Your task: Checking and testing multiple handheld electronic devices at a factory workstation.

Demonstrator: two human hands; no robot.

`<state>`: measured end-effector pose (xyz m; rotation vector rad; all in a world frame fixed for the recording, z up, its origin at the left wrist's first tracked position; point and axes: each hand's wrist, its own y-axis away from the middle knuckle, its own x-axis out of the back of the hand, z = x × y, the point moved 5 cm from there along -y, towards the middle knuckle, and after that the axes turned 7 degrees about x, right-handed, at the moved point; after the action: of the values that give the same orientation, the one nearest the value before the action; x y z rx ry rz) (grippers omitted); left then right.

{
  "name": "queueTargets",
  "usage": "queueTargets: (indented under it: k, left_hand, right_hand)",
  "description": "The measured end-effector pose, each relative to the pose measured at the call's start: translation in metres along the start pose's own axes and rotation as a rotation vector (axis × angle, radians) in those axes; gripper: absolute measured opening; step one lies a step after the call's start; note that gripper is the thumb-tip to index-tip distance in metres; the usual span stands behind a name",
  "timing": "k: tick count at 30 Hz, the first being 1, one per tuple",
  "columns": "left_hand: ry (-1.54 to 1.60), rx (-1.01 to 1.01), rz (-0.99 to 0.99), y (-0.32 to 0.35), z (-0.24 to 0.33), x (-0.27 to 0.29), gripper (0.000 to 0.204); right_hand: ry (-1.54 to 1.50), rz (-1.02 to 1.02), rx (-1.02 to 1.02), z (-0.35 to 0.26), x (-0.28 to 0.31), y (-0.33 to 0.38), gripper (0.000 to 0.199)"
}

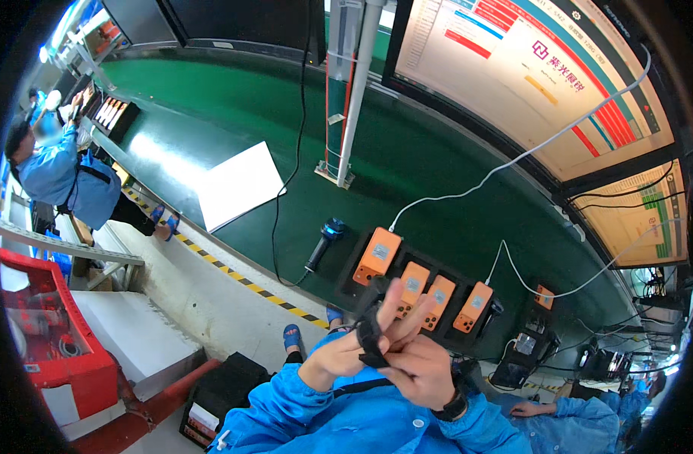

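My left hand (342,353) is raised in front of my chest, its fingers stretched out and a black strap (370,331) wrapped around it. My right hand (422,369), with a dark watch on its wrist, presses against the left palm. Its fingers pinch the lower end of the strap. Just beyond the hands, several orange phones (377,256) with labels on their backs lie in a black tray (349,281) on the green bench. The fingers partly cover one phone. White cables run to the phones at the tray's two ends.
A handheld scanner (325,244) and a white sheet (243,186) lie on the green bench (407,181). Monitors (528,83) and a white post (355,98) stand behind. Left are a red bin (66,340) and a person in blue (74,181); another sleeve (573,420) is at right.
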<state>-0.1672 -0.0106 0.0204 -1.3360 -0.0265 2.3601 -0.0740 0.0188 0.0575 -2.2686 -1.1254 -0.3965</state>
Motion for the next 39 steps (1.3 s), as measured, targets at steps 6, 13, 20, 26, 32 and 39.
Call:
queueTargets:
  k: [6,13,20,26,32,39]
  left_hand:
    - [-0.187,-0.441,0.119,-0.011,0.016,-0.008,0.063]
    - [-0.349,-0.595,0.381,-0.029,0.018,-0.013,0.065]
    - [-0.738,-0.535,0.534,-0.050,0.022,-0.011,0.064]
    - [-0.138,-0.301,0.494,-0.054,0.022,-0.008,0.029]
    - [-0.128,-0.126,0.294,-0.069,0.017,-0.034,0.016]
    - [-1.387,0.007,0.220,-0.069,-0.006,-0.045,0.012]
  right_hand:
    - [-0.011,-0.058,-0.079,-0.006,0.003,0.008,0.019]
    - [-0.123,-0.077,0.060,-0.011,0.014,0.009,0.022]
    - [-0.170,-0.051,0.127,-0.018,0.023,0.003,0.023]
    - [-0.067,-0.200,0.124,-0.007,0.005,0.009,0.020]
    - [-0.307,-0.157,-0.167,0.037,-0.005,0.054,0.024]
    - [-0.943,0.248,-0.711,0.068,-0.047,0.070,0.060]
